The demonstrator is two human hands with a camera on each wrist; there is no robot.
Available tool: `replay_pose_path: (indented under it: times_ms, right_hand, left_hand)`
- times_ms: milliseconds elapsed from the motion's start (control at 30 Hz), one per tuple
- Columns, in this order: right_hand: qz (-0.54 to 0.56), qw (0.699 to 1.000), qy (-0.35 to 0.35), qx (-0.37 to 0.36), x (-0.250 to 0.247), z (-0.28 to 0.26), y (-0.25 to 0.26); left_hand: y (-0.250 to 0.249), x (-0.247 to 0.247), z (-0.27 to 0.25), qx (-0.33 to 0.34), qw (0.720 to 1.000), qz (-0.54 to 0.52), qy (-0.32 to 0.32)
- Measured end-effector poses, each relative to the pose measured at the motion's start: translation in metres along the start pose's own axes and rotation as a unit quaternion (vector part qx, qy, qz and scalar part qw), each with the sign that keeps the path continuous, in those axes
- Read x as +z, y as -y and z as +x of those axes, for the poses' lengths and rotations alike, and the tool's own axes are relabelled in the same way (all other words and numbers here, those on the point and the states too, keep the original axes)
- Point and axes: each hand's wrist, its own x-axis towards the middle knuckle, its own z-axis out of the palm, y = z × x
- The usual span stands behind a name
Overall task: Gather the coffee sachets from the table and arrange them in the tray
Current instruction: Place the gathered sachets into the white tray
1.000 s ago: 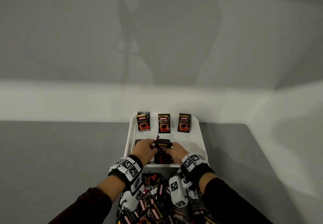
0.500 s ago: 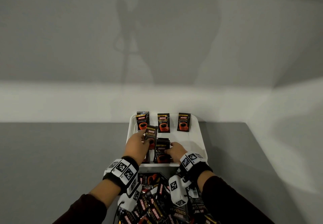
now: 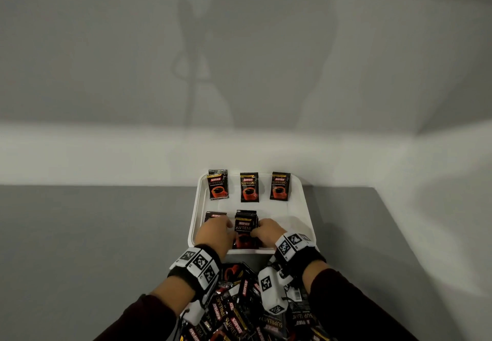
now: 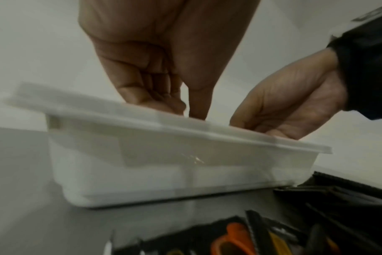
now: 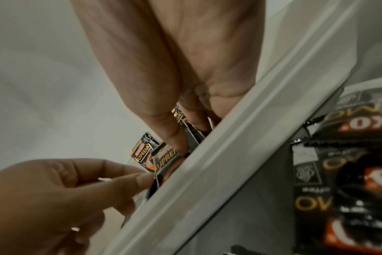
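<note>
The white tray (image 3: 306, 207) holds three black-and-orange coffee sachets in its back row (image 3: 249, 187). A further sachet (image 3: 214, 215) lies at the front left, half hidden by my left hand (image 3: 229, 225). My right hand (image 3: 257, 230) grips a small stack of sachets (image 3: 246, 225) at the tray's front middle, thumb pressed on the top one (image 5: 166, 155). In the right wrist view my left hand (image 5: 145, 174) pinches the stack's left edge with thumb and forefinger. In the left wrist view the tray's near wall (image 4: 164, 172) hides both hands' fingertips.
A loose pile of sachets (image 3: 239, 314) lies on the grey table just in front of the tray, under my wrists. The tray stands against the white back wall. The front right of the tray floor (image 3: 287, 223) is bare. Grey tabletop spreads left and right.
My left hand carried one sachet off the stack, laid it at the tray's front left, then came back to the stack. The right hand stayed on the stack.
</note>
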Motion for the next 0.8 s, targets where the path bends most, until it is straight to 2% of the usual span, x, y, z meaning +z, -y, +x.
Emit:
replay_pose_path:
  times_ms: [167,200,333,400,567,800]
  right_hand:
    - [-0.033,0.999,-0.008,-0.003,0.002,0.001,0.003]
    - [-0.036,0.999,-0.007,-0.005,0.004,0.002,0.004]
    - [-0.047,0.999,0.004,-0.011,0.014,0.002,0.011]
    - [-0.050,0.999,0.009,-0.018,0.018,0.002,0.016]
    - [-0.069,0.998,-0.009,-0.005,0.021,0.002,0.021]
    - [-0.077,0.997,-0.028,-0.013,0.010,-0.008,0.011]
  left_hand:
    - [0.027,-0.022,0.002,0.066,0.991,0.086,-0.072]
    - [0.036,-0.024,0.002,0.077,0.988,0.113,-0.064]
    - [0.058,-0.023,-0.003,0.098,0.968,0.226,0.046]
    - [0.062,-0.019,-0.005,0.094,0.962,0.249,0.068]
    - [0.059,-0.021,-0.009,0.088,0.947,0.298,0.086]
    - [0.055,-0.025,-0.016,0.085,0.943,0.313,0.072]
